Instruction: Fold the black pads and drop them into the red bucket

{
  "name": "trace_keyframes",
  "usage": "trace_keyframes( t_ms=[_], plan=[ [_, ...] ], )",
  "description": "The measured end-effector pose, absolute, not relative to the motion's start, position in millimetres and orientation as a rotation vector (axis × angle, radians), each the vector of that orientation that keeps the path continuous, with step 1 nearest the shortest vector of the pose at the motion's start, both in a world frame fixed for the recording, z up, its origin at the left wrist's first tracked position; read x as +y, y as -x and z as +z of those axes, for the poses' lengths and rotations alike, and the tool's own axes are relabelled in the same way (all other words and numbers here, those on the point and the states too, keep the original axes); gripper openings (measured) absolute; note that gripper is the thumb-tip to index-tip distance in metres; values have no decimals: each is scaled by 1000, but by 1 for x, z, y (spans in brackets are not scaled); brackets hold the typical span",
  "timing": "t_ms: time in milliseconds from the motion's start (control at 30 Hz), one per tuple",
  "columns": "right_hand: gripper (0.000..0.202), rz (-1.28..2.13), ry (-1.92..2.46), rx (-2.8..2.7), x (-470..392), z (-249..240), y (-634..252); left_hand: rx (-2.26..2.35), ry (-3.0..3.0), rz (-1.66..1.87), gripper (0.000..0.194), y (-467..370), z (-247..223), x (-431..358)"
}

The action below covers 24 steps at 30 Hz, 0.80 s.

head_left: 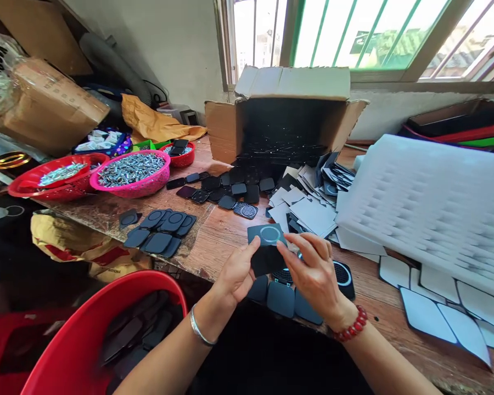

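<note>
Presently, left hand (236, 269) grips the dark ring-marked piece (267, 257) by its left edge; piece sits between both hands, above the front edge of the table (213, 235), long axis pointing farward; right hand (316, 271) pinches its right edge.

The sheet (267, 253) is dark and pale-ringed, the basket (148, 185) pink, the tub (66, 351) red.

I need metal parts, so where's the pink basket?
In the head view, the pink basket stands on the table at left, between a wide red basket on its left and a small red basket at its right rear.
</note>
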State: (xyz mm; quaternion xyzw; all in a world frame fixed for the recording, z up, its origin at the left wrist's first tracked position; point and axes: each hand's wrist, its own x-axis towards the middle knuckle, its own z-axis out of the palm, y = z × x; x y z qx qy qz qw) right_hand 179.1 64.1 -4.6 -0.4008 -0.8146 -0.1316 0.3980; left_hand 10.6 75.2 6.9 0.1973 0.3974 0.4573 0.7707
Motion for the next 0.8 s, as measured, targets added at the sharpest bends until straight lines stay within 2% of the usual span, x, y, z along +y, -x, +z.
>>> trace_keyframes(
  t_ms=[100,200,300,433,533,667,800],
  plan=[
    [39,-364,885,-2169,52,-10,-177,851,-324,901,27,-1,1,85],
    [38,-232,771,-2253,30,-6,-168,878,-335,893,33,11,-2,97],
    [29,24,730,-2149,9,9,-149,943,-524,1084,38,16,0,101],
    [14,363,931,-1864,7,25,-121,944,-731,1185,32,10,-2,93],
    [17,285,1038,-1847,22,20,-108,940,-808,1134,30,6,-8,85],
    [33,16,1172,-1890,40,7,-115,978,-885,1114,33,10,-14,80],
    [23,115,1168,-1874,49,6,-134,959,-905,1053,33,16,-7,73]
  ],
)
